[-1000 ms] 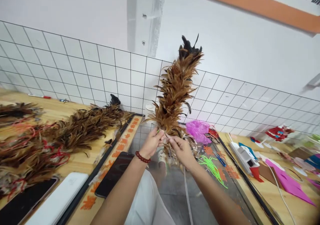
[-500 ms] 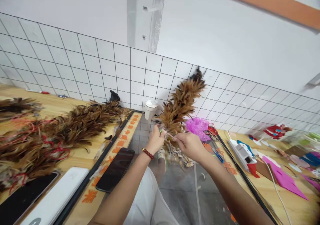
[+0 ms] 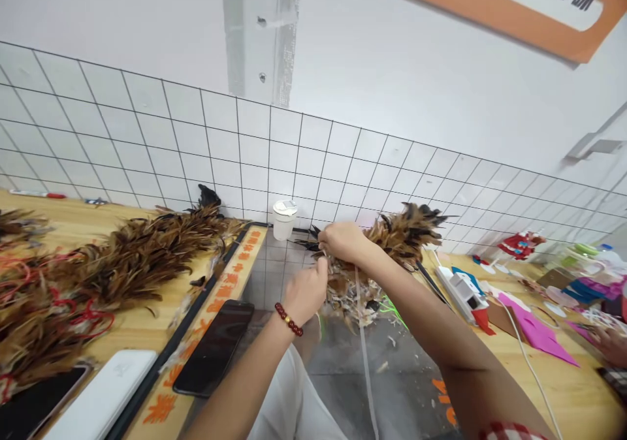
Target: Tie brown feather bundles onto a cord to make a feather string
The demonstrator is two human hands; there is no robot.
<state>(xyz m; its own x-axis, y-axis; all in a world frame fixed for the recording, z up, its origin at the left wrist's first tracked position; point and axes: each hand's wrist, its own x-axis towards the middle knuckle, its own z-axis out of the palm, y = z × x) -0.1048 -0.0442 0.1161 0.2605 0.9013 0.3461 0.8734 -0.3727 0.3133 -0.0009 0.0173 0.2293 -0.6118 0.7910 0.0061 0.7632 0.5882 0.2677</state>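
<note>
A brown feather duster (image 3: 404, 232) lies tilted to the right, nearly level, above the gap between two wooden tables. My right hand (image 3: 343, 241) is closed round its base, where the feathers bunch. My left hand (image 3: 306, 291), with a red bead bracelet on the wrist, is pinched just below, on something thin I cannot make out. A pale strip (image 3: 363, 355) hangs down from the bunch between my arms.
More brown feather strings with red cord (image 3: 112, 264) cover the left table. A dark phone (image 3: 213, 348), a white flat box (image 3: 100, 397) and a white cup (image 3: 284, 219) are near. A glue gun (image 3: 463, 290) and pink paper (image 3: 533, 329) lie on the right table.
The duster swung down from upright to nearly level, pointing right. My right hand rose to the base; my left hand dropped below it.
</note>
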